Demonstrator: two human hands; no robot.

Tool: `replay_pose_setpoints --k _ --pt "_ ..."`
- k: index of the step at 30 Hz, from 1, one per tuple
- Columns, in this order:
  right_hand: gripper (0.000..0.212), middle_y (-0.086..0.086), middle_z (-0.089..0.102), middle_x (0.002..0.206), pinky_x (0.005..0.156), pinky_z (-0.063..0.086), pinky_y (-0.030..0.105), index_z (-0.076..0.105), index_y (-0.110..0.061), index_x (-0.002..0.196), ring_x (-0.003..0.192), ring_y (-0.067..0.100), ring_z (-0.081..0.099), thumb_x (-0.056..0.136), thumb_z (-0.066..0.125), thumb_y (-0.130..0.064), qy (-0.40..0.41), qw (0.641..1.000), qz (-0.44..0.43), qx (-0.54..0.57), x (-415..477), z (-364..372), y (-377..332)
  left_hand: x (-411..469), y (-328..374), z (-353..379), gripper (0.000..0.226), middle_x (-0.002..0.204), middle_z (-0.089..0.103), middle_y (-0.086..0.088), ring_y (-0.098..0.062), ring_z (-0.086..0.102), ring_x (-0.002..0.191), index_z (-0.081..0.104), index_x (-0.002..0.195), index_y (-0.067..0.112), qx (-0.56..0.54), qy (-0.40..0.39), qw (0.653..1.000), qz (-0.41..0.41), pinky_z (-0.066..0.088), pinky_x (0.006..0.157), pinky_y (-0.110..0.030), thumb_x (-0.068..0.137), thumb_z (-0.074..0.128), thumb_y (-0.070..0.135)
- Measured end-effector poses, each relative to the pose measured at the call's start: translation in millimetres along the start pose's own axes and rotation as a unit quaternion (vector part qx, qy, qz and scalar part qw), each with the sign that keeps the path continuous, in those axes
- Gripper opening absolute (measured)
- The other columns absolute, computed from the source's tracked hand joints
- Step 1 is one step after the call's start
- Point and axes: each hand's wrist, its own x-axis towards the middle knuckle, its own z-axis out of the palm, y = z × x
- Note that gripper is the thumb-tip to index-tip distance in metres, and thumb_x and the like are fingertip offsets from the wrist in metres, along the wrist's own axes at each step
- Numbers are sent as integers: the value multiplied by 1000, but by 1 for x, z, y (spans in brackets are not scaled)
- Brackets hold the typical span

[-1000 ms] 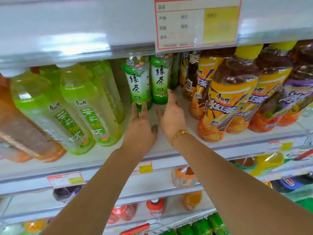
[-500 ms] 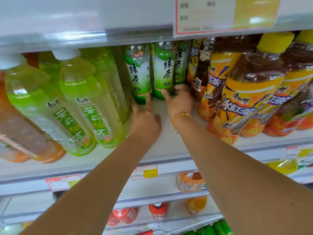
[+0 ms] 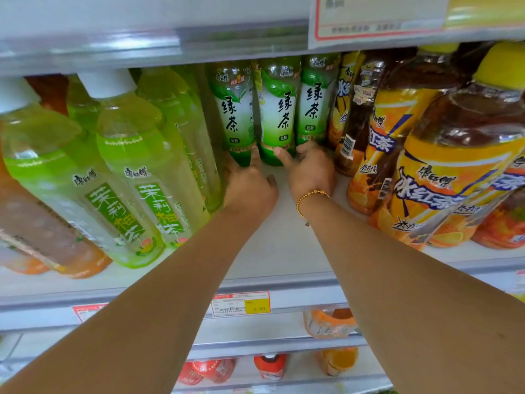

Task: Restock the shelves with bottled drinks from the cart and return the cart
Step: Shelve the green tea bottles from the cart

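Three green tea bottles stand upright at the back of the white shelf (image 3: 278, 251): a left one (image 3: 234, 109), a middle one (image 3: 279, 115) and a right one (image 3: 315, 103). My left hand (image 3: 248, 186) reaches deep into the shelf, its fingers around the base of the left bottle. My right hand (image 3: 309, 172), with a gold bead bracelet on the wrist, has its fingers curled around the bases of the middle and right bottles. The cart is out of view.
Pale green jasmine tea bottles (image 3: 133, 177) crowd the left side of the shelf, iced black tea bottles with yellow caps (image 3: 443, 177) the right. The upper shelf edge (image 3: 170, 41) hangs low, with a price card (image 3: 377, 18). Lower shelves hold orange and red bottles (image 3: 270, 365).
Both hands have pushed farther back into the shelf and closed on the bases of the green tea bottles. The view has moved closer.
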Motion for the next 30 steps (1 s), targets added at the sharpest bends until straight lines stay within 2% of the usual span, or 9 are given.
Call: replay_pose_setpoints --k 3,7,13,19,21,23,26,28,30 --pt "48 10 68 96 73 47 33 65 -13 91 95 29 59 82 57 -59 -9 998 -11 -57 4 -2 -2 1 3 -5 69 147 -3 -39 -44 -6 142 4 151 17 17 -20 1000 -10 12 117 -45 95 42 29" --pt "47 12 68 86 60 36 28 60 -18 70 86 31 60 82 53 -63 -2 995 -24 -92 7 -1 -5 9 0 -6 71 147 8 -40 -41 -7 143 3 151 17 7 -36 999 -6 19 115 -48 92 43 20" --pt "61 13 68 93 62 31 29 66 -10 83 89 31 62 82 47 -68 -6 989 -38 -145 14 4 -8 11 3 -3 74 149 -5 -38 -40 -12 143 4 152 19 -22 -35 999 -23 21 115 -44 90 45 15" --pt "62 13 67 100 65 28 28 65 -9 90 96 29 61 87 41 -66 -8 981 -37 -191 11 6 -16 9 5 0 68 152 12 -26 -45 23 136 13 149 7 -63 -35 997 -26 27 111 -49 91 48 16" --pt "61 13 66 103 67 29 28 66 -8 93 99 29 60 85 44 -65 -27 981 -33 -190 9 6 -14 5 6 -2 54 144 28 -30 -42 33 131 28 141 -4 -1 -60 998 -28 33 106 -43 93 45 15" --pt "58 14 64 110 72 34 30 66 -9 100 106 29 57 83 52 -62 -65 978 -32 -197 1 -2 -10 -12 9 -7 50 148 26 -25 -35 28 137 26 140 -8 102 -120 987 -17 31 109 -39 98 38 14" --pt "49 14 61 120 81 42 29 62 -6 110 112 28 55 87 55 -48 -171 959 -21 -225 -20 -28 -15 -44 8 -26 46 145 37 -18 -31 37 133 33 139 -2 141 -162 977 3 35 105 -35 97 41 17" --pt "40 14 62 118 80 40 27 62 -5 110 112 27 56 90 53 -38 -196 958 -25 -207 -43 -54 -28 -72 11 -46 32 123 57 -17 -33 54 114 56 118 1 107 -117 986 46 43 88 -34 94 43 19" --pt "28 13 64 99 74 35 28 65 -7 94 98 26 57 88 56 -33 -148 977 -85 -128 -77 -83 -37 -110 13 -60 25 98 62 -16 -31 63 90 60 94 2 -49 13 994 100 47 75 -34 90 46 23"
